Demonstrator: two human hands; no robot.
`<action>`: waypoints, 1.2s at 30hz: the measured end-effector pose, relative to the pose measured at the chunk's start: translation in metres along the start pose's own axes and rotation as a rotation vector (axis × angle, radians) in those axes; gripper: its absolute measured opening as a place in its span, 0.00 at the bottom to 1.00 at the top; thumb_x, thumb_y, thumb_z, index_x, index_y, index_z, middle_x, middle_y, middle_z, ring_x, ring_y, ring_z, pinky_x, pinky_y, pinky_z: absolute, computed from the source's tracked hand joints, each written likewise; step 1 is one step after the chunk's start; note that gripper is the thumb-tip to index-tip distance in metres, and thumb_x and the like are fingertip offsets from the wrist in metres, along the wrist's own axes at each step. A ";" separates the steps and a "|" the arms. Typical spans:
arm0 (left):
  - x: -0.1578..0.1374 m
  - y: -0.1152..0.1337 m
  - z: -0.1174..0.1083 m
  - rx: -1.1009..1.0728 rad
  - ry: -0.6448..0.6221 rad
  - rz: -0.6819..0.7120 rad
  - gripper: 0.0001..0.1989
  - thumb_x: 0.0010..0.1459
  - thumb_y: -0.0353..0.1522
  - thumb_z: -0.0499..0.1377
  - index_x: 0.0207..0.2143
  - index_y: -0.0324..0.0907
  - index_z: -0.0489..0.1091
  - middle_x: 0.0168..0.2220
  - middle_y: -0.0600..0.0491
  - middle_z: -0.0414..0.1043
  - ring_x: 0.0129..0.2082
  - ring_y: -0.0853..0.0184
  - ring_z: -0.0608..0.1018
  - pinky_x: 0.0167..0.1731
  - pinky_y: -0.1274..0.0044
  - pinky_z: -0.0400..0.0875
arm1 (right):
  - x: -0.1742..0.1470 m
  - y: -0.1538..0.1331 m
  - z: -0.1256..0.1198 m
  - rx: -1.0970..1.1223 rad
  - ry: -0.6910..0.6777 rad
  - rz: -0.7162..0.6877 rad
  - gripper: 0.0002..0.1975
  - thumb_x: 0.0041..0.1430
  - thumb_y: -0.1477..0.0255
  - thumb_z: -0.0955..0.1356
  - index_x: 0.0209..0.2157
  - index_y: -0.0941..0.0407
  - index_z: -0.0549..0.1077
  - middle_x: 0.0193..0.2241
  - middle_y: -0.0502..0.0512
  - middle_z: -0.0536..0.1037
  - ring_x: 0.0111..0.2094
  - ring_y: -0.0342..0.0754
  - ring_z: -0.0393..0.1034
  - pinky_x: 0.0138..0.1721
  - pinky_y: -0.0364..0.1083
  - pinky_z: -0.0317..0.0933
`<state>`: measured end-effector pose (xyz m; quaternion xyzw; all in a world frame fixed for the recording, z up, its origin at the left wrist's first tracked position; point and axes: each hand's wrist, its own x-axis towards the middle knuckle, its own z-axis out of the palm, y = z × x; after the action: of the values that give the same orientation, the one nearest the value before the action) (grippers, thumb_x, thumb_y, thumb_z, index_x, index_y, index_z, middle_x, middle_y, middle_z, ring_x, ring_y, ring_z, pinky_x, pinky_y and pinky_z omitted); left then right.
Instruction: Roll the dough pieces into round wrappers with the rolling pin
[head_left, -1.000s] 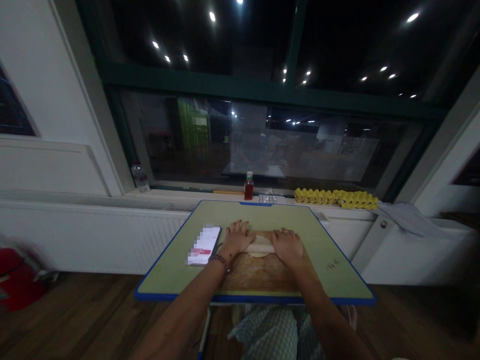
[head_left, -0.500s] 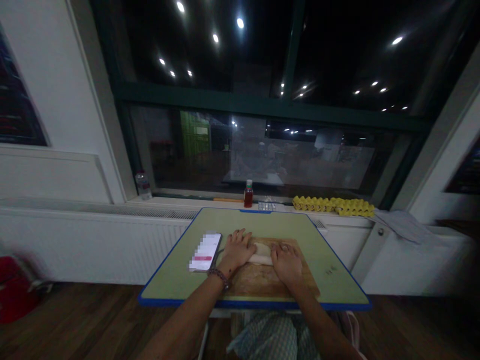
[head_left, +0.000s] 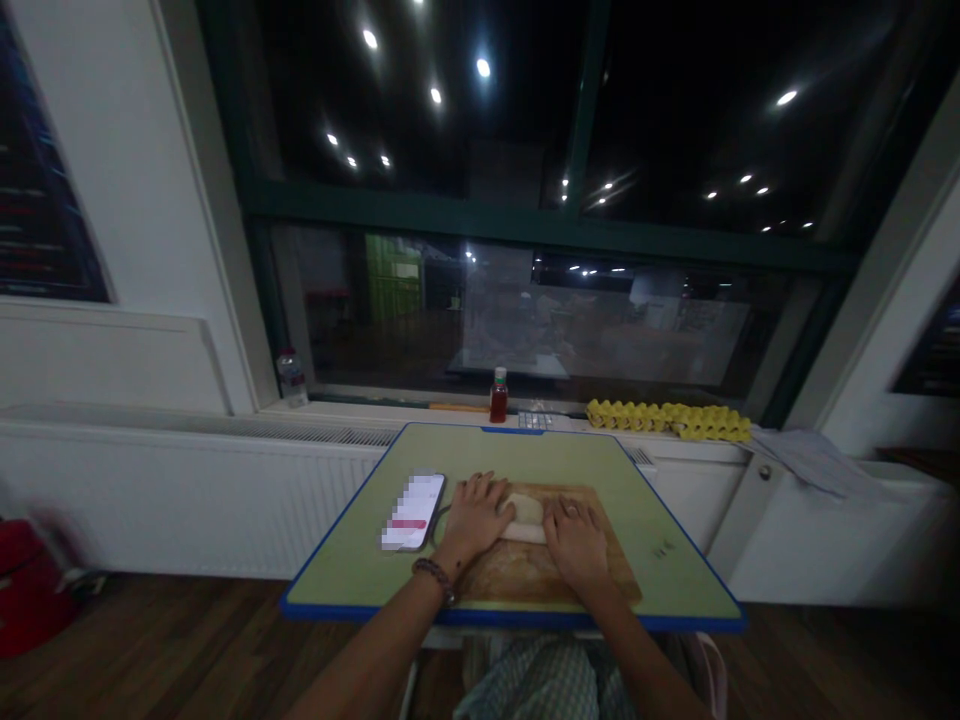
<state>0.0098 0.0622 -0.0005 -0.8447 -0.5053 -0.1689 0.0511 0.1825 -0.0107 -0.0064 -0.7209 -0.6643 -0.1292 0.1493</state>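
A pale rolling pin (head_left: pixel 523 533) lies crosswise on a wooden cutting board (head_left: pixel 517 583), its ends hidden beneath my hands. Just beyond it is a flattened piece of whitish dough (head_left: pixel 526 508). My left hand (head_left: pixel 474 517) rests palm down over the pin's left end, fingers stretched forward and spread; a beaded bracelet (head_left: pixel 435 577) circles that wrist. Over the right end lies my right hand (head_left: pixel 577 540), also palm down, its fingers extended and a ring on one of them. Left of my left hand, a lit phone (head_left: pixel 420 513) lies on the table.
The board sits on a small green table (head_left: pixel 352 560) with a blue edge. Behind it, the windowsill holds a bottle of red-brown liquid (head_left: pixel 499 397), a clear bottle (head_left: pixel 292 378) and yellow egg cartons (head_left: pixel 667 418). A red bucket-like object (head_left: pixel 26 590) stands on the floor at left.
The view has tilted up a little, so everything appears slightly lower. My hands and the rolling pin have shifted slightly towards me, and more of the dough shows beyond the pin.
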 end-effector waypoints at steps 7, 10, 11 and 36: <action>-0.014 -0.001 0.006 -0.006 0.023 0.043 0.24 0.65 0.44 0.45 0.59 0.48 0.63 0.61 0.49 0.62 0.62 0.54 0.61 0.60 0.60 0.48 | -0.008 0.000 0.006 0.005 0.011 -0.001 0.21 0.66 0.67 0.55 0.55 0.53 0.70 0.57 0.57 0.70 0.58 0.55 0.60 0.60 0.54 0.45; -0.016 0.000 0.004 -0.015 0.021 0.032 0.24 0.65 0.44 0.46 0.59 0.49 0.63 0.62 0.50 0.62 0.62 0.55 0.60 0.61 0.61 0.48 | -0.007 0.002 0.007 0.011 -0.003 -0.028 0.22 0.66 0.68 0.55 0.55 0.53 0.69 0.57 0.56 0.70 0.58 0.54 0.60 0.60 0.55 0.44; -0.015 0.000 0.003 -0.019 0.012 0.025 0.24 0.65 0.43 0.46 0.59 0.49 0.64 0.62 0.50 0.62 0.62 0.56 0.60 0.61 0.61 0.48 | -0.006 0.002 0.007 0.015 -0.008 -0.032 0.21 0.66 0.68 0.55 0.55 0.53 0.70 0.57 0.56 0.70 0.58 0.54 0.60 0.60 0.54 0.44; 0.043 -0.010 0.003 -0.116 -0.006 -0.193 0.23 0.58 0.40 0.52 0.52 0.39 0.67 0.56 0.44 0.65 0.56 0.55 0.64 0.54 0.66 0.59 | 0.064 0.009 0.006 -0.023 -0.166 -0.087 0.18 0.64 0.68 0.58 0.50 0.52 0.73 0.53 0.58 0.74 0.54 0.52 0.66 0.54 0.50 0.54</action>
<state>0.0207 0.1034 0.0101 -0.7940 -0.5740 -0.1993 -0.0160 0.1966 0.0504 0.0122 -0.7011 -0.7037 -0.0830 0.0794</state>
